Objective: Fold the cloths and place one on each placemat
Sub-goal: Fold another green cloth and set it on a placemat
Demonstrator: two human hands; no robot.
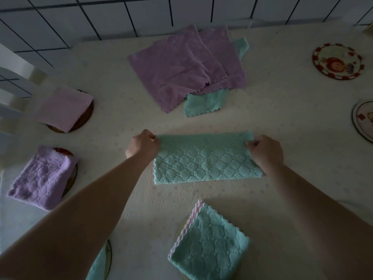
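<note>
A green cloth [203, 157], folded in half into a long strip, lies on the table in front of me. My left hand [142, 146] pinches its far left corner and my right hand [265, 149] pinches its far right corner. Folded cloths lie on round placemats: a pink one [62, 108] at the left, a purple one [41, 177] below it, a green one [210, 245] at the near edge, and another green one [99, 265] partly hidden under my left forearm. Two bare placemats [338, 61] [363, 123] lie at the right.
A pile of unfolded purple cloths [181, 65] lies at the back middle with a green cloth [203, 103] under it. A pale tablecloth [282, 102] covers the table. A white chair back [14, 77] stands at the left, above a tiled floor.
</note>
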